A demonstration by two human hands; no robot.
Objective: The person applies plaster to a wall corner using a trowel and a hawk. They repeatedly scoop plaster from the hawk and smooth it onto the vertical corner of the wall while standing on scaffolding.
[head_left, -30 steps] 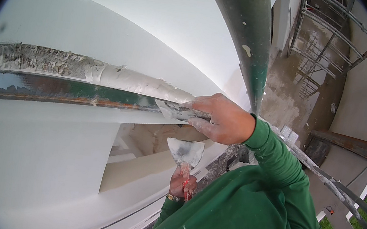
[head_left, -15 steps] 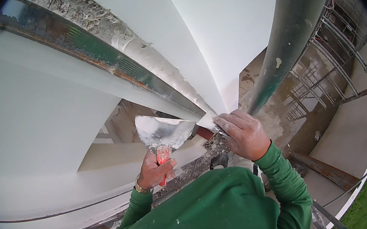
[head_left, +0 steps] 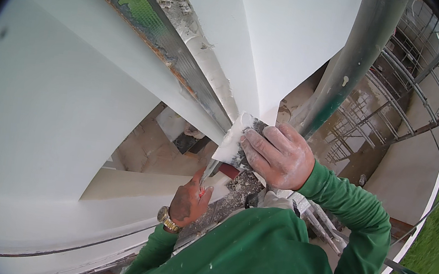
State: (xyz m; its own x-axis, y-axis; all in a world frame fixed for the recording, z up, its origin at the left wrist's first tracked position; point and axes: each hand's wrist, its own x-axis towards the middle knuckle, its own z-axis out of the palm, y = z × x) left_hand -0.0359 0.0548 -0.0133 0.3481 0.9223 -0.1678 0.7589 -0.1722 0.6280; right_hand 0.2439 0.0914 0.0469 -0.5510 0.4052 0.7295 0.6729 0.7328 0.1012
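Note:
My left hand (head_left: 189, 203) is closed around the red handle of a putty knife (head_left: 208, 172), whose wide blade now stands nearly edge-on. My right hand (head_left: 281, 156) grips a flat, thin scraper blade (head_left: 231, 143) from above, fingers spread over its dark face. White putty coats the left part of this blade, and its lower edge is close to the putty knife; whether they touch I cannot tell. Just beyond the blade ends a strip of smoothed plaster (head_left: 210, 69), rough and grey farther up, running beside a green-and-rust metal bar (head_left: 158, 33).
A thick dark pipe (head_left: 351, 71) stands right of the white wall (head_left: 293, 31). Scaffold tubes (head_left: 407, 78) and wet ground lie lower at right, with grass (head_left: 429, 217) beyond. An opening (head_left: 155, 148) drops away at left. Rubble (head_left: 243, 189) lies below my hands.
The putty knife has turned from face-up to edge-on and come up toward the scraper blade. My right hand has tilted that blade, showing its putty-coated face. The view has swung round.

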